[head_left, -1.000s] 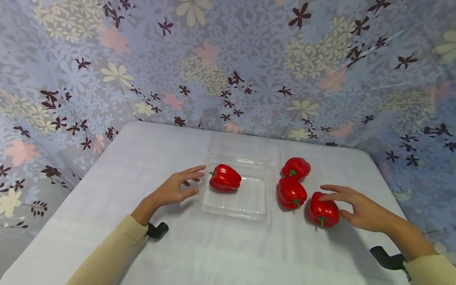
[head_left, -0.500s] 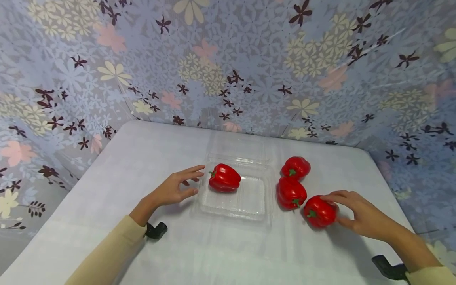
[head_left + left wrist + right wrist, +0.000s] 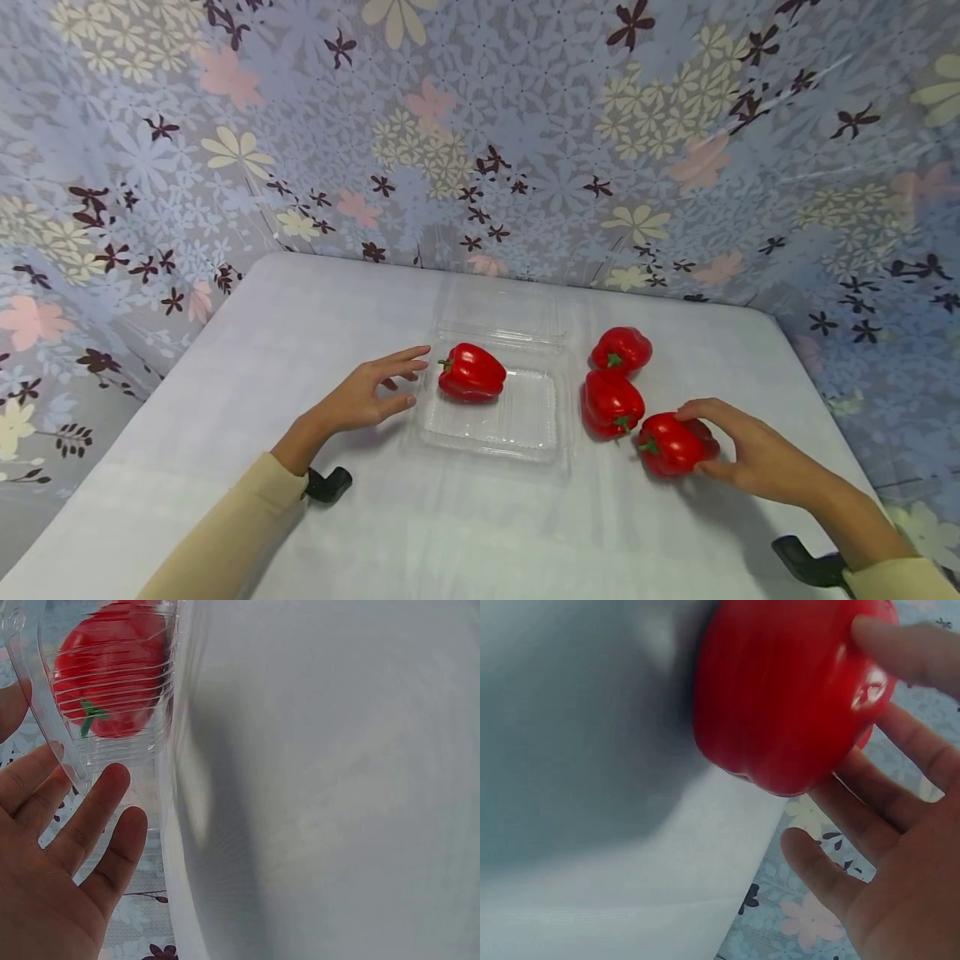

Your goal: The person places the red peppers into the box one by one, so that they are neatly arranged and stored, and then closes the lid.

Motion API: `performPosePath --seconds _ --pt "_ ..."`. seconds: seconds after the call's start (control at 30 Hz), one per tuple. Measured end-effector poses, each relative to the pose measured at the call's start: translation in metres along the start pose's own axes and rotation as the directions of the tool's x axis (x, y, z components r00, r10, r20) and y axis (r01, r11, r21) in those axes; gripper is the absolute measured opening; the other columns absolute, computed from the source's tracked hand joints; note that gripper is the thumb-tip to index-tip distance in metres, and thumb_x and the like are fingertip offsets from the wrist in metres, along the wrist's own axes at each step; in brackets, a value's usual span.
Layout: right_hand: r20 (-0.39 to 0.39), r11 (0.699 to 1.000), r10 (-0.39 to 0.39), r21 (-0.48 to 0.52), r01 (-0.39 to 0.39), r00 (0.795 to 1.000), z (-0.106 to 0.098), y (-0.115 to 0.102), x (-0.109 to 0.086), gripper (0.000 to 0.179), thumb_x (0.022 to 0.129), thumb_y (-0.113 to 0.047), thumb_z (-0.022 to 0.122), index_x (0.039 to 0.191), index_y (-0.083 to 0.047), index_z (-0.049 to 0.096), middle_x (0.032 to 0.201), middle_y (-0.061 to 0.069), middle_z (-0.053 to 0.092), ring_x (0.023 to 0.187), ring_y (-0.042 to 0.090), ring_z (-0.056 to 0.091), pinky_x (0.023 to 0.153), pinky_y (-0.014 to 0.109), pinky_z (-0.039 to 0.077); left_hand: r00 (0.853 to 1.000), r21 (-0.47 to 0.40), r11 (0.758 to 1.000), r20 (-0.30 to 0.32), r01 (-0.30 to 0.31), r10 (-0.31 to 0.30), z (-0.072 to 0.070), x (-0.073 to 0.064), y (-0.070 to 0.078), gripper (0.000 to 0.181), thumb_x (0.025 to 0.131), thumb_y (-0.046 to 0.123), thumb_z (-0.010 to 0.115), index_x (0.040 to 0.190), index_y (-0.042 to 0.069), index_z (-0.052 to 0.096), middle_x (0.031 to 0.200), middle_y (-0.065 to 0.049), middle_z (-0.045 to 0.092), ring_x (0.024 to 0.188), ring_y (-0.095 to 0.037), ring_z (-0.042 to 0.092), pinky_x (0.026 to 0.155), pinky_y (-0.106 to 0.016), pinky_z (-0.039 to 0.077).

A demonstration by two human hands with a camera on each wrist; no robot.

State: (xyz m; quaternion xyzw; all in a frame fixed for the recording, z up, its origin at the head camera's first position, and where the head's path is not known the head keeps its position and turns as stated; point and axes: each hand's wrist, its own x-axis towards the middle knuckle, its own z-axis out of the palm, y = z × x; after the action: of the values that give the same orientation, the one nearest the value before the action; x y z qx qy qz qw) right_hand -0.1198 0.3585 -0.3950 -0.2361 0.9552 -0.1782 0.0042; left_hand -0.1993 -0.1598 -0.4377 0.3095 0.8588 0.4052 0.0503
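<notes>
Red bell pepper [image 3: 670,446] is at R side of table [image 3: 450,533]; R hand [image 3: 772,454] grips it btw. thumb and fingers. Open clear plastic clamshell [image 3: 528,412] contains 2nd pepper [image 3: 472,372], lying in L half; L hand [image 3: 363,398] is beside, fingers spread, holding nothing.

Red peppers [image 3: 472,372] with green stems [image 3: 649,447], colourless container [image 3: 525,408], white tablecloth [image 3: 450,533], blue-grey backdrop [image 3: 540,125] with cream, pink and maroon flowers [image 3: 636,223], beige sleeves [image 3: 217,525]

PASSAGE: I have room over the tabletop [image 3: 465,533] before the container [image 3: 487,452], and its right half | OBSTACLES: two loose peppers [image 3: 611,404], right; inner pepper [image 3: 472,373], left half
</notes>
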Motion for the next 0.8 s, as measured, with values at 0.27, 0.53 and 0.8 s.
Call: performPosePath --seconds 0.27,0.53,0.8 --pt "0.035 0.98 0.196 0.013 -0.196 0.98 0.005 -0.005 0.001 0.064 0.07 -0.035 0.089 0.118 -0.01 0.055 0.116 0.009 0.061 0.097 0.021 0.061 0.071 0.033 0.058 1.0 -0.009 1.0 0.002 0.005 -0.005 0.0 0.0 0.001 0.06 0.09 0.013 0.066 0.147 0.006 0.048 0.156 -0.012 0.044 0.113 -0.028 0.066 0.09 -0.048 0.058" --pt "-0.049 0.972 0.23 -0.045 -0.232 0.972 0.013 -0.01 -0.005 0.063 0.073 -0.04 0.086 0.117 -0.009 0.054 0.116 0.013 0.06 0.093 0.023 0.058 0.062 0.031 0.06 1.0 -0.006 1.0 0.001 0.008 -0.008 0.0 0.0 0.001 0.06 0.09 0.013 0.066 0.147 0.006 0.047 0.156 -0.012 0.045 0.112 -0.028 0.066 0.09 -0.049 0.058" --pt "-0.137 0.993 0.077 -0.081 -0.089 0.988 0.019 -0.016 -0.011 0.056 0.072 -0.026 0.088 0.119 -0.015 0.06 0.136 0.014 0.054 0.117 0.035 0.054 0.079 0.056 0.059 1.0 -0.015 1.0 0.005 -0.002 0.002 0.0 0.0 0.001 0.061 0.091 0.014 0.066 0.148 0.006 0.046 0.155 -0.015 0.044 0.112 -0.028 0.066 0.09 -0.049 0.058"
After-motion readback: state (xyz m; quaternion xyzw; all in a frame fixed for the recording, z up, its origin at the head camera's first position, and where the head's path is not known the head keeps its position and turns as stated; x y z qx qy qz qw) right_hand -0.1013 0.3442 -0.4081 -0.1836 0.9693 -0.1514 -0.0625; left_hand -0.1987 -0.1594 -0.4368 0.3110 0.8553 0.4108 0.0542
